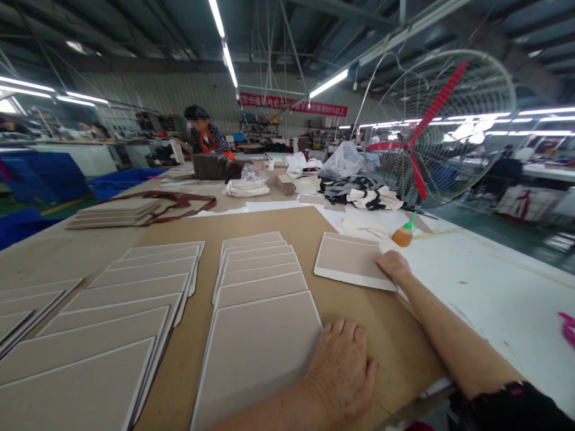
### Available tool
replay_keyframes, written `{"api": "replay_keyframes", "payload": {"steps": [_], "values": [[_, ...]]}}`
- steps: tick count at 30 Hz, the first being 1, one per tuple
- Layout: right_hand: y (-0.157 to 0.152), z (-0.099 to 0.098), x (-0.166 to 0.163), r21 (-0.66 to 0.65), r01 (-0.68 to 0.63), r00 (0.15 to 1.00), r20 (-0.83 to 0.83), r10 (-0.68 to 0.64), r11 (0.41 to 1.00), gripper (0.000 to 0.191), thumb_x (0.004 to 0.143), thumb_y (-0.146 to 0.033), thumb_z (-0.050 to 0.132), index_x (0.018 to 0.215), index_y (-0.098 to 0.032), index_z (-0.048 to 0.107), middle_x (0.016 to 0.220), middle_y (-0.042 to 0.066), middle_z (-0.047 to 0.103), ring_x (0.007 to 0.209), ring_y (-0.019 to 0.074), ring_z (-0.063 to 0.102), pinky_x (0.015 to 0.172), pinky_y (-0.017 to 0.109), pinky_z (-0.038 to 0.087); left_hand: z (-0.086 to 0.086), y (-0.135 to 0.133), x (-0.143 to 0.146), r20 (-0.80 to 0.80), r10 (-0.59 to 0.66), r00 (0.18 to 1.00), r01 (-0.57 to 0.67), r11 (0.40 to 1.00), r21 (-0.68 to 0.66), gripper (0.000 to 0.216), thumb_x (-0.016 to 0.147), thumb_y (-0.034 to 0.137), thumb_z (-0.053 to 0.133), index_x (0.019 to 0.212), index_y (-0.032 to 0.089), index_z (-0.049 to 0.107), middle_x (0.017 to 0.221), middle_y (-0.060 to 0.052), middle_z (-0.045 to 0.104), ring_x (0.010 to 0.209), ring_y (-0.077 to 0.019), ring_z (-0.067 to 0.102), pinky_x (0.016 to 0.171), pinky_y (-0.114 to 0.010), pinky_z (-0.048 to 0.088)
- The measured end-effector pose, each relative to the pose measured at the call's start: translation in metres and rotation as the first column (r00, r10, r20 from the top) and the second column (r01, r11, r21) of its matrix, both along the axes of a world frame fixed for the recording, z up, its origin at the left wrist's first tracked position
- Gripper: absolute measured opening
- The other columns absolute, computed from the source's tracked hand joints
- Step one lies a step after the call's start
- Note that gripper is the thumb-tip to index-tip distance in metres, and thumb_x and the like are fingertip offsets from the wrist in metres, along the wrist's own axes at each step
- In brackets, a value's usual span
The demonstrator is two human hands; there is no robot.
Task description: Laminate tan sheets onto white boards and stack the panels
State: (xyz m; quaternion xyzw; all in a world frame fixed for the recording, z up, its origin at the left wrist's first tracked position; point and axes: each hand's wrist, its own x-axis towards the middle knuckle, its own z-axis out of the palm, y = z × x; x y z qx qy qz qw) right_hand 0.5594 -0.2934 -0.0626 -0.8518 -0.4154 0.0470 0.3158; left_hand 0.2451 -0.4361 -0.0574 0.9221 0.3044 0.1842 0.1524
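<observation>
My left hand (344, 371) lies flat, fingers stretched out, on the brown board beside the lower right corner of the nearest beige panel (260, 353). That panel heads an overlapping row of beige panels (258, 263) running away from me. My right hand (392, 264) reaches forward and rests on the right edge of a small stack of beige panels (348, 260); its fingers look curled on the stack's edge. A second overlapping row of panels (135, 299) lies to the left.
An orange glue bottle with a green cap (404, 233) stands just beyond the small stack. Black and white strips (359, 194) are piled further back. A large fan with red blades (442, 126) stands at the right. A person in an orange apron (204, 137) works at the table's far end.
</observation>
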Motion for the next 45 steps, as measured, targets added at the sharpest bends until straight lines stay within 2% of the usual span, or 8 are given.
{"api": "replay_keyframes", "payload": {"steps": [5, 9, 14, 18, 24, 28, 32, 45], "values": [[-0.016, 0.011, -0.018, -0.061, 0.001, 1.000, 0.028, 0.001, 0.998, 0.040, 0.085, -0.035, 0.071, 0.117, -0.012, 0.064, 0.123, 0.018, 0.058, 0.108, 0.0308, 0.058, 0.094, 0.051, 0.047, -0.002, -0.001, 0.001, -0.024, -0.008, 1.000, 0.011, 0.993, 0.115, 0.027, 0.090, 0.039, 0.057, 0.105, 0.017, 0.056, 0.107, -0.007, 0.060, 0.102, -0.0256, 0.053, 0.093, -0.043, 0.049], [-0.044, 0.020, -0.063, 0.002, -0.221, 0.975, -0.013, 0.221, 0.975, 0.050, 0.081, -0.034, 0.066, 0.125, -0.010, 0.063, 0.127, 0.020, 0.057, 0.107, 0.0309, 0.059, 0.098, 0.046, 0.044, -0.002, -0.002, 0.001, -0.057, -0.015, 0.998, 0.029, 0.970, 0.241, 0.029, 0.092, 0.043, 0.054, 0.103, 0.016, 0.057, 0.102, -0.007, 0.061, 0.099, -0.0242, 0.054, 0.088, -0.039, 0.048], [-0.092, 0.024, -0.137, 0.059, -0.577, 0.799, -0.164, 0.578, 0.814, 0.038, 0.079, -0.039, 0.068, 0.112, -0.021, 0.071, 0.104, 0.006, 0.070, 0.095, 0.0236, 0.064, 0.088, 0.035, 0.050, 0.001, -0.006, 0.003, -0.110, -0.086, 0.990, 0.119, 0.935, 0.335, 0.025, 0.096, 0.035, 0.049, 0.100, 0.013, 0.061, 0.098, -0.007, 0.063, 0.096, -0.0246, 0.055, 0.086, -0.041, 0.045], [-0.097, 0.021, -0.175, 0.075, -0.693, 0.682, -0.251, 0.687, 0.717, 0.039, 0.078, -0.039, 0.069, 0.113, -0.020, 0.071, 0.103, 0.006, 0.071, 0.090, 0.0232, 0.065, 0.082, 0.034, 0.052, 0.010, -0.019, 0.000, -0.180, -0.189, 0.965, 0.244, 0.896, 0.371, 0.021, 0.093, 0.027, 0.053, 0.097, 0.010, 0.066, 0.098, -0.011, 0.065, 0.095, -0.0254, 0.057, 0.080, -0.040, 0.046], [-0.074, 0.008, -0.198, 0.089, -0.803, 0.536, -0.322, 0.780, 0.589, 0.051, 0.071, -0.034, 0.076, 0.120, -0.020, 0.068, 0.098, 0.004, 0.071, 0.089, 0.0243, 0.065, 0.080, 0.036, 0.052, 0.042, -0.052, -0.071, -0.277, -0.158, 0.948, 0.250, 0.907, 0.338, 0.026, 0.091, 0.038, 0.058, 0.093, 0.013, 0.067, 0.092, -0.009, 0.067, 0.091, -0.0258, 0.060, 0.078, -0.039, 0.050], [-0.066, -0.005, -0.200, 0.110, -0.799, 0.537, -0.310, 0.784, 0.591, 0.053, 0.067, -0.027, 0.081, 0.117, -0.018, 0.067, 0.095, 0.004, 0.069, 0.087, 0.0228, 0.063, 0.080, 0.035, 0.051, 0.045, -0.062, -0.145, -0.215, 0.155, 0.964, -0.108, 0.971, 0.215, 0.046, 0.094, 0.044, 0.054, 0.130, 0.016, 0.057, 0.142, -0.012, 0.055, 0.134, -0.0317, 0.044, 0.114, -0.051, 0.035], [-0.061, -0.009, -0.200, 0.114, -0.772, 0.575, -0.293, 0.764, 0.625, 0.038, 0.077, -0.028, 0.080, 0.110, -0.015, 0.065, 0.096, 0.004, 0.065, 0.085, 0.0203, 0.061, 0.079, 0.037, 0.051, 0.023, -0.060, -0.185, -0.294, 0.411, 0.863, -0.411, 0.909, 0.064, 0.060, 0.092, 0.040, 0.053, 0.146, 0.015, 0.045, 0.160, -0.012, 0.035, 0.148, -0.0344, 0.025, 0.119, -0.057, 0.027], [-0.054, -0.012, -0.211, 0.105, -0.679, 0.693, -0.236, 0.681, 0.727, 0.022, 0.094, -0.032, 0.069, 0.107, -0.014, 0.064, 0.098, 0.004, 0.065, 0.085, 0.0185, 0.064, 0.079, 0.037, 0.055, -0.009, -0.059, -0.196, -0.139, 0.455, 0.880, -0.429, 0.885, 0.177, 0.053, 0.095, 0.041, 0.047, 0.142, 0.019, 0.052, 0.153, -0.010, 0.047, 0.143, -0.0326, 0.037, 0.114, -0.058, 0.037]]}}
